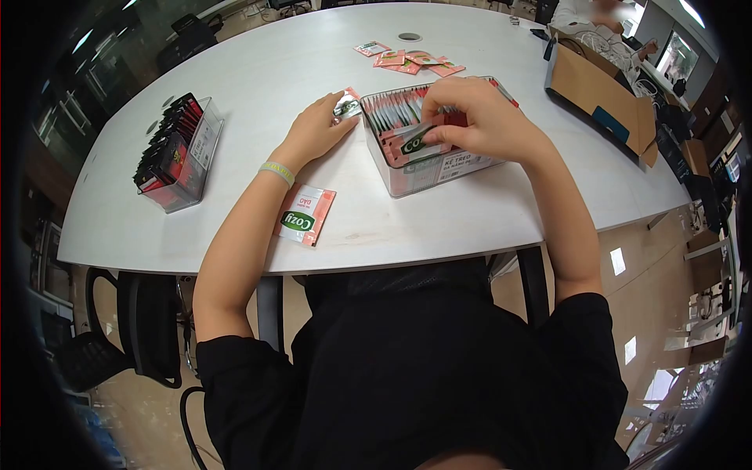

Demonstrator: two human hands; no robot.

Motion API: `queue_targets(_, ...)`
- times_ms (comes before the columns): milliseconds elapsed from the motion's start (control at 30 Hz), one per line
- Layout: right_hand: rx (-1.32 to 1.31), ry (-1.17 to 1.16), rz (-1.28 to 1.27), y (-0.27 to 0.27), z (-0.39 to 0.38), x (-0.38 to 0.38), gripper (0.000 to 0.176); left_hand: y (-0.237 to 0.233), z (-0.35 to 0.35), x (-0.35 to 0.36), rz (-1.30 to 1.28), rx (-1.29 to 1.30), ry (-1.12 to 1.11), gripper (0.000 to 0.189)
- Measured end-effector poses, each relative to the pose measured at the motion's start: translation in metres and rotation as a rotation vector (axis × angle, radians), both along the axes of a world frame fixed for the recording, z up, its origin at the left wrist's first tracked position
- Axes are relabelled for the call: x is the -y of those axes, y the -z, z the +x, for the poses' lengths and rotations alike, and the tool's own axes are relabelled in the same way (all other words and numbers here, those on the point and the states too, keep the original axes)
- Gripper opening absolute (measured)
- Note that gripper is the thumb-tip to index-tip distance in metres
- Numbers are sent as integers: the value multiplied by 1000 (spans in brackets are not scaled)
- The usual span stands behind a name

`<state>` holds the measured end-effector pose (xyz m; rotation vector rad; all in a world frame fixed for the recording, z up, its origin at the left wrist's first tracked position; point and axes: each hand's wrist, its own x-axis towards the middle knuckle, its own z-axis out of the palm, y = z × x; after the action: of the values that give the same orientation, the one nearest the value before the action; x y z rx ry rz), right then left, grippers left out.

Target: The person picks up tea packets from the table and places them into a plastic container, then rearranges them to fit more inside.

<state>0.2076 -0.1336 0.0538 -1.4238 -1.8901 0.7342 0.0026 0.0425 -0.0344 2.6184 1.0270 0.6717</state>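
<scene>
My right hand [478, 117] is over a clear plastic bin [403, 182] packed with a row of pink-and-white sachets. Its thumb and fingers pinch a pink Cozy sachet [409, 144] at the bin's near side, partly hidden by the fingers. To the left of the bin, my left hand [317, 129] rests on the table, fingers stretched and thumb apart, touching a silvery sachet [347, 105]. Beside my left forearm a single Cozy sachet [305, 215] lies flat, its print facing away from me.
Several loose pink sachets [407, 61] lie beyond the bin. A second clear bin [205, 141] with dark and red sachets stands at left. An open cardboard box [599, 98] with cables sits at right. Another person [587, 17] is at the far right. The white table's [439, 239] edge runs before me.
</scene>
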Motion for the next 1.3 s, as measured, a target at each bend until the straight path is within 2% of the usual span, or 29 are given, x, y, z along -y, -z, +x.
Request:
queue_targets(67,407,-106,478,10,7,-8,18,1,-1,-1,8,-5,-4,58)
queue_targets(167,527,-100,624,18,10,-12,19,0,-1,-1,9,-12,12,57)
queue_targets(267,447,-87,474,16,10,-12,21,0,-1,-1,6,-27,6,56)
queue_targets(467,261,-101,387,6,18,-11,16,-2,-1,-1,2,-31,-12,59)
queue_targets(600,323,-141,497,10,14,-13,14,5,-2,-8,63,-30,-34,62)
queue_targets(667,188,-165,298,9,11,-11,14,9,-3,-13,124,-28,-42,62)
queue_targets(767,190,-158,338,11,10,-12,12,7,-3,-12,60,-6,-48,61)
queue_targets(867,217,-163,376,13,11,-15,12,-2,-1,-4,6,-114,-128,54)
queue_targets(933,189,-148,330,11,9,-12,13,-6,-1,1,193,-171,-146,38)
queue_targets(1000,160,-136,283,12,10,-13,14,-16,-1,6,183,-199,-141,33)
queue_targets(1033,225,-145,411,16,12,-16,15,-19,-1,7,175,-226,-134,28)
queue_targets(1067,291,-154,538,15,10,-16,17,-19,-1,6,175,-226,-135,28)
queue_targets(1100,292,-153,539,13,10,-14,17,-19,-2,5,225,-241,-114,25)
queue_targets(1167,172,-91,313,7,6,-8,19,-19,0,4,274,-255,-93,22)
queue_targets(1200,172,-91,313,8,7,-10,19,-19,1,4,307,-281,-98,22)
queue_targets(1267,268,-93,525,12,10,-14,19,-16,3,6,341,-308,-104,22)
queue_targets(1300,268,-93,525,12,10,-14,19,-13,2,10,375,-164,-63,22)
